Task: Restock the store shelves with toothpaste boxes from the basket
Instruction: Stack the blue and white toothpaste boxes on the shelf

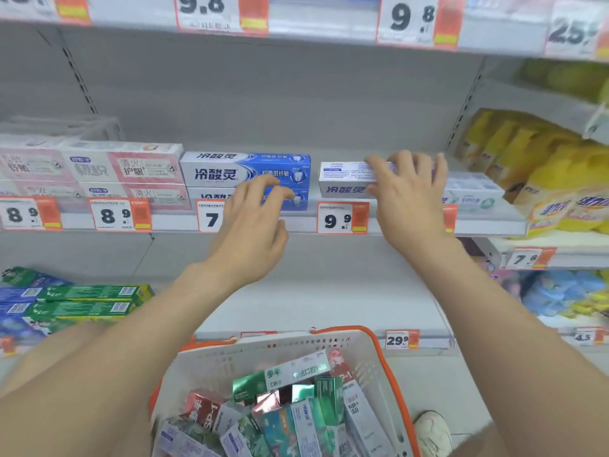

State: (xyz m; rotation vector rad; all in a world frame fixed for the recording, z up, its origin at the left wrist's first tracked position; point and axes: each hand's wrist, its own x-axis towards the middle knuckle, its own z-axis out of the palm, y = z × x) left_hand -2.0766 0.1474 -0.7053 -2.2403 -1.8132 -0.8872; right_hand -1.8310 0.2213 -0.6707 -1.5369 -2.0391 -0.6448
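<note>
While left hand hovers loosely curled, right hand grips white box.

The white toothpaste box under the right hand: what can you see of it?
The white toothpaste box looks like cardboard, long and narrow, with blue lettering on its front face and a panel of small blue print on top. It lies lengthwise at the front of the middle shelf, above a 9.9 price tag, with a gap between it and the blue and white boxes on its left. The right hand grips its right end from above, hiding that part.
</note>
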